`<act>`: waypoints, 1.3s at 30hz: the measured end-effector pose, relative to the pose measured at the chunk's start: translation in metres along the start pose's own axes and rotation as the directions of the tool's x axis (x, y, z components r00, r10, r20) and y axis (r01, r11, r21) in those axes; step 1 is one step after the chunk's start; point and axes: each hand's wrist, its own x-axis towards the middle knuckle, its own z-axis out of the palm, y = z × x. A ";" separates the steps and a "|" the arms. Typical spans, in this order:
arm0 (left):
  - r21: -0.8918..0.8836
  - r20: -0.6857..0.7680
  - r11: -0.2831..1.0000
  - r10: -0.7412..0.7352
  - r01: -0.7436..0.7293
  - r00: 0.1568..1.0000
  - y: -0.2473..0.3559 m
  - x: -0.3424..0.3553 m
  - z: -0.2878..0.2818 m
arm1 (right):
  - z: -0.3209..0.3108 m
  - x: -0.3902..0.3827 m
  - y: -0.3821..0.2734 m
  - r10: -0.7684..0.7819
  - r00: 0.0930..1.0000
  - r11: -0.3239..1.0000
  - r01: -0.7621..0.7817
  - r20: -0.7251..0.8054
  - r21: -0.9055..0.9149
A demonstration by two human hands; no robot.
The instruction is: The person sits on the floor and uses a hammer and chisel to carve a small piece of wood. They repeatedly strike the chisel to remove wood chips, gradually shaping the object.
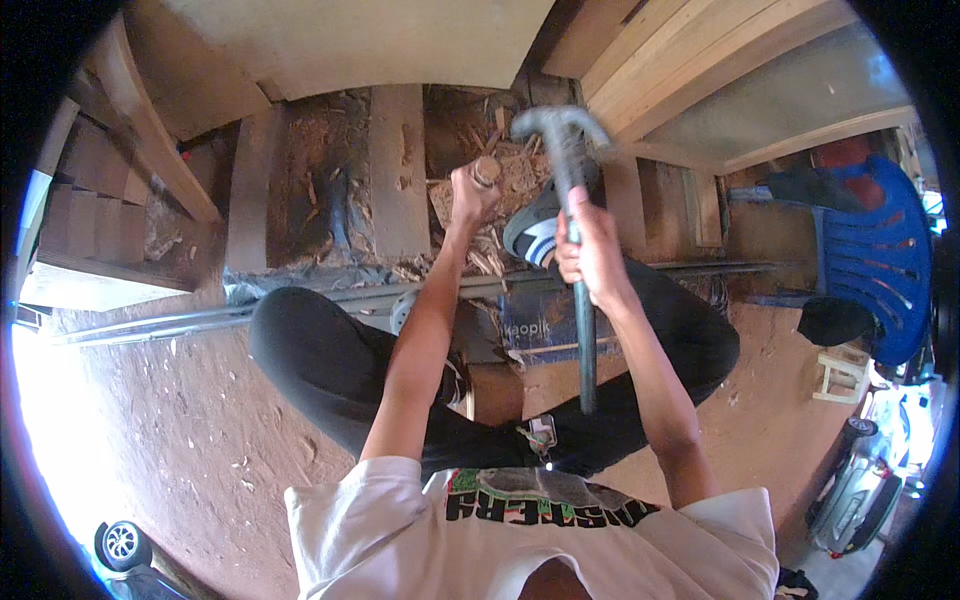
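My right hand is wrapped round the dark handle of a claw hammer. The hammer's metal head is raised at the far side, slightly blurred by motion, and its shaft points back toward me. Left of it, my left hand is closed round a chisel; the round end of its wooden handle faces up and its blade is hidden. Beneath that hand lies a piece of wood among many chips. The hammer head stands apart from the chisel, above and to its right. My shoe is beside the wood.
Wooden beams run away from me across the littered ground. Large boards stand at the far side, and a curved wooden frame at the far right. A blue plastic chair and a small wooden stool are on the right.
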 end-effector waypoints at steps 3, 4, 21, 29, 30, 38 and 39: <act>-0.051 -0.080 0.993 0.107 -0.111 0.991 0.003 -0.003 -0.002 | 0.008 -0.031 -0.051 -0.314 0.949 0.945 0.313 0.005 0.092; -0.041 -0.080 0.994 0.102 -0.105 0.992 0.005 -0.005 -0.002 | 0.010 -0.037 -0.061 -0.428 0.902 0.896 0.431 -0.050 0.108; 0.324 -0.252 0.896 0.391 -0.304 0.885 0.026 0.001 -0.006 | -0.012 -0.048 0.020 0.032 0.995 0.999 -0.032 -0.093 0.000; 0.035 0.014 0.997 0.073 -0.073 0.997 0.012 0.039 0.006 | -0.021 -0.044 0.047 0.129 0.985 0.990 -0.122 -0.114 0.067; 0.054 0.000 0.994 0.094 -0.094 0.996 0.012 0.042 0.007 | -0.021 -0.041 0.050 0.161 0.980 0.986 -0.154 -0.118 0.062; 0.193 -0.087 0.963 -0.173 0.187 0.981 -0.025 0.105 0.022 | -0.016 -0.033 0.057 0.186 0.964 0.977 -0.202 -0.191 -0.065; 0.191 -0.103 0.953 -0.219 0.236 0.970 -0.036 0.117 0.021 | -0.018 -0.032 0.058 0.178 0.964 0.977 -0.197 -0.198 -0.083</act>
